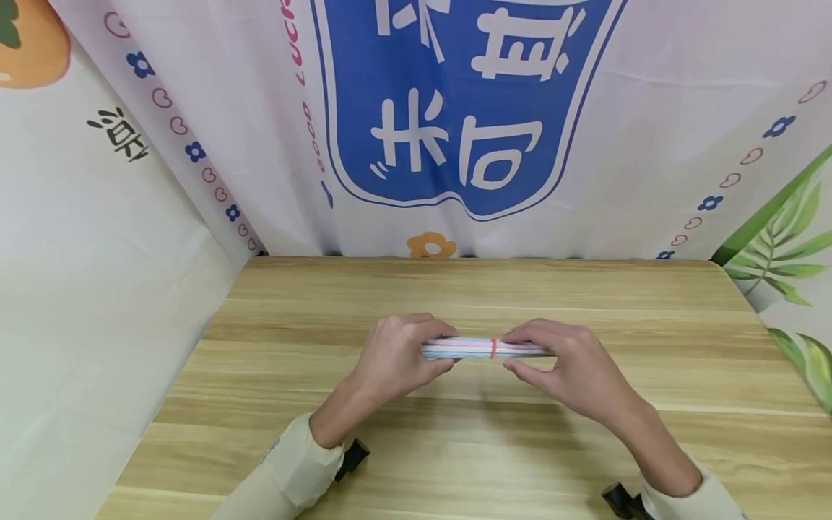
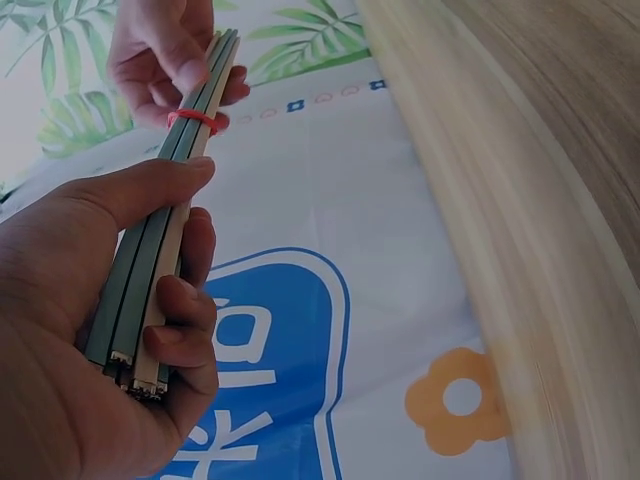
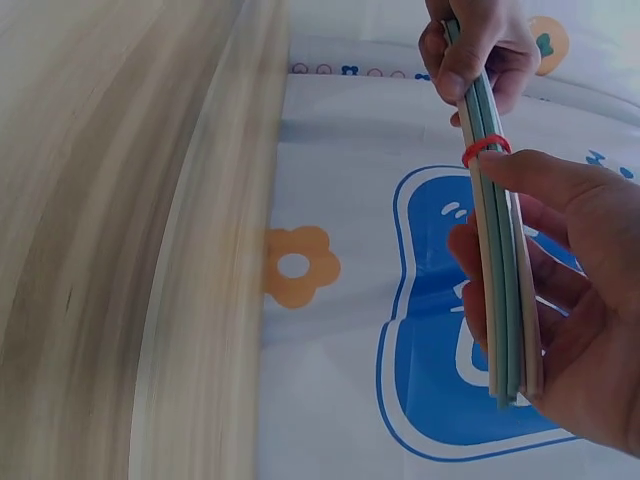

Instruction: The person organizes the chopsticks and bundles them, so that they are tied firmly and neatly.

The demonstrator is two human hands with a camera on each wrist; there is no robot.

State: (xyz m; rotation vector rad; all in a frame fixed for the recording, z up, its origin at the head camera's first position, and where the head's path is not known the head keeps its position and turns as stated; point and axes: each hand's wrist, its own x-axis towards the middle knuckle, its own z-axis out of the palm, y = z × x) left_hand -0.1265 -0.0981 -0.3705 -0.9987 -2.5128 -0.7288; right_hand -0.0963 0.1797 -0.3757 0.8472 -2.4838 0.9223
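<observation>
A bundle of thin, flat strips (image 1: pixel 458 347) in pale blue, white and pink is held level over the table. A red rubber band (image 1: pixel 493 348) circles it near the middle. My left hand (image 1: pixel 393 354) grips the left end, thumb on one side and fingers curled round the other. On the right part, my right hand (image 1: pixel 575 365) holds the bundle between thumb and fingers. In the right wrist view, the right thumb (image 3: pixel 545 178) lies just by the band, and the strips' lower ends show beside the palm. The squared strip ends (image 2: pixel 140 385) poke out by the left palm.
Beneath the hands spreads a wood-grain table (image 1: pixel 312 289). A printed cloth (image 1: pixel 650 144) with a blue badge and lettering hangs along its far edge. A white cloth (image 1: pixel 97 289) hangs at the left side, and leaf prints (image 1: pixel 773 253) show at the right.
</observation>
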